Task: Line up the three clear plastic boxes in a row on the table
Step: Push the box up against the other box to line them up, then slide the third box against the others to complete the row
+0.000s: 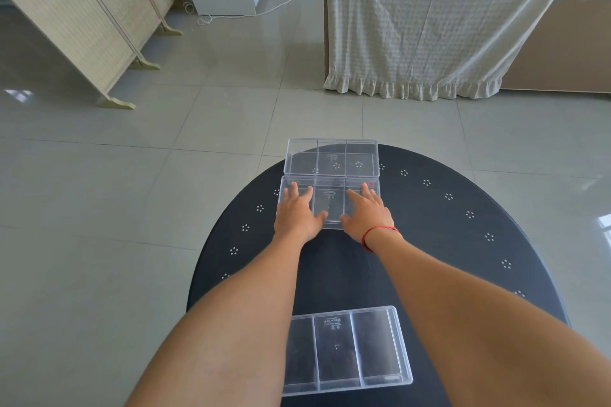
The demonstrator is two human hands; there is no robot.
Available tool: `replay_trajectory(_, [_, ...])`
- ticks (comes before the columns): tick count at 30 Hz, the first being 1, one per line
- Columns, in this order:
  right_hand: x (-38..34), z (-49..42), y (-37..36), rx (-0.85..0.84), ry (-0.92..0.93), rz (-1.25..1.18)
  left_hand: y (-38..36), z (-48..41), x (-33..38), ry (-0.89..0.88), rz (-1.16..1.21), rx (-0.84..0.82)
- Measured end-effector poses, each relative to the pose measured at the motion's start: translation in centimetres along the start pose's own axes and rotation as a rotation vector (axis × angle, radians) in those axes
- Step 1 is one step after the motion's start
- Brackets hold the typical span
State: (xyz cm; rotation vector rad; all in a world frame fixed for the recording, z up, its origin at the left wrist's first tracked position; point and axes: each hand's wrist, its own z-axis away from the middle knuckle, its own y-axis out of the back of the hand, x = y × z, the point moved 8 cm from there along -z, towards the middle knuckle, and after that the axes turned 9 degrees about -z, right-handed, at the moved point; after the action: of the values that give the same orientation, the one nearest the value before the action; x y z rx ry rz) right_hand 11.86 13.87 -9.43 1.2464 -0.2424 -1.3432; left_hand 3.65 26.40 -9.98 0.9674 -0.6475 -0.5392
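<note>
Presently the fingers (299, 192) of both hands are lying spread and flat on the middle box (329, 205), gripping nothing; left hand (297, 213) and right hand (365, 215) are pressing its two ends. This box is sitting touching the far box (331, 157) at 12 o'clock on the table (463, 241); the near box (345, 349) is lying well apart at 6 o'clock. Judgement: second placement is finishing; next, bringing the near box up. Both arms are reaching straight forward.
</note>
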Motion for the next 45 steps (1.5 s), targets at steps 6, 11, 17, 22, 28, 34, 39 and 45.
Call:
replay_trajectory(6, [0.0, -0.2, 0.0, 0.006, 0.004, -0.002, 0.0, -0.1, 0.0, 0.006, 0.019, -0.008])
replay_trajectory(11, [0.0, -0.2, 0.0, 0.023, 0.008, -0.019, 0.1, -0.1, 0.1, 0.007, 0.034, -0.016])
replay_trajectory(17, [0.1, -0.3, 0.0, 0.027, 0.007, -0.015, -0.1, -0.2, 0.1, 0.003, 0.024, -0.009])
replay_trajectory(22, [0.1, -0.8, -0.1, 0.027, -0.005, -0.04, 0.1, -0.5, 0.2, 0.013, 0.062, -0.008])
replay_trajectory(28, [-0.4, 0.4, 0.5, 0.113, 0.014, -0.101, 0.2, 1.4, 0.2, 0.001, 0.079, 0.05])
replay_trajectory(34, [0.3, 6.2, -0.4, 0.051, 0.008, -0.087, -0.1, 7.6, -0.4, 0.042, 0.099, 0.024])
replay_trajectory(39, [2.1, 13.2, -2.7, -0.03, 0.009, -0.077, -2.0, 14.5, -1.6, 0.046, -0.001, 0.02])
replay_trajectory(45, [3.8, 18.4, -5.3, -0.11, 0.03, -0.061, -4.7, 20.3, -2.8, 0.06, -0.062, -0.002])
